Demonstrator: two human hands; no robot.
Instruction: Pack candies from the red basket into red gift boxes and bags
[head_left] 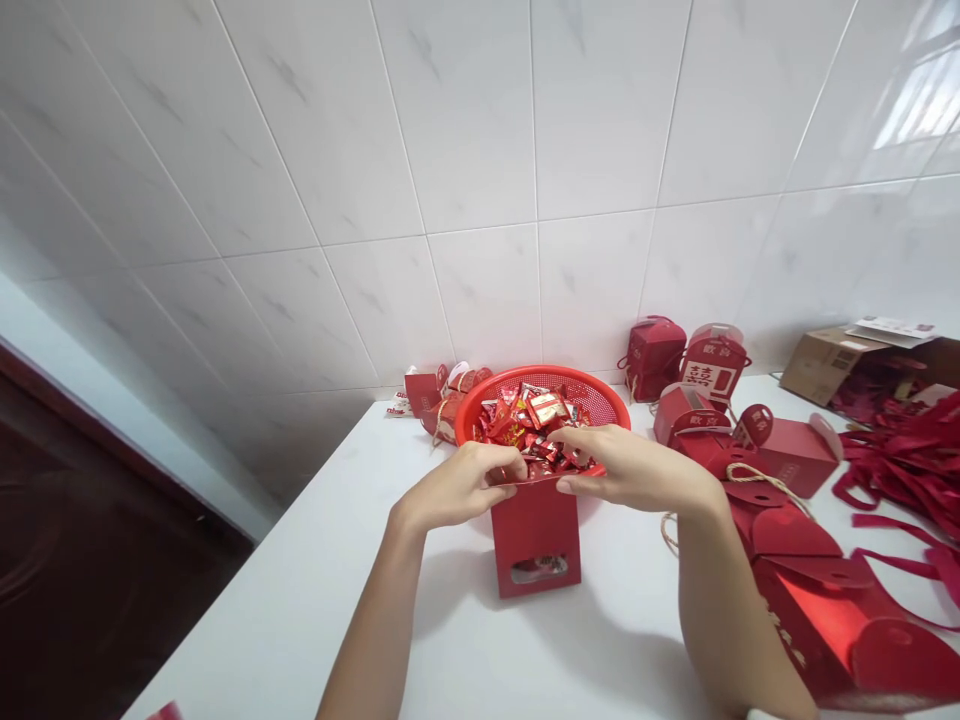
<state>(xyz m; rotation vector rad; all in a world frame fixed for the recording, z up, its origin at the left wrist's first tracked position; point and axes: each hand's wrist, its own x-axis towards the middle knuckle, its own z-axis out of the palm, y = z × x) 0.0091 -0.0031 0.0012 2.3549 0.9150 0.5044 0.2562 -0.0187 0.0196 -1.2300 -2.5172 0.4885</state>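
Red gift box, long axis upright, left hand, right hand pinching top

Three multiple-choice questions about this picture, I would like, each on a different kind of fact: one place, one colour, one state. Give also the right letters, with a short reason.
1. Where is the red gift box?
A) On the white table, in front of the red plastic basket
B) Inside the basket
C) On the floor

2. What colour are the ribbons at the right?
A) Green
B) Red
C) White

3. What are the hands doing?
A) Both are inside the basket
B) Both hang away from the box
C) The left hand and right hand both hold the box's top

1 A: the box stands on the table before the basket.
2 B: the ribbons show red.
3 C: fingers of both hands meet its top edge.
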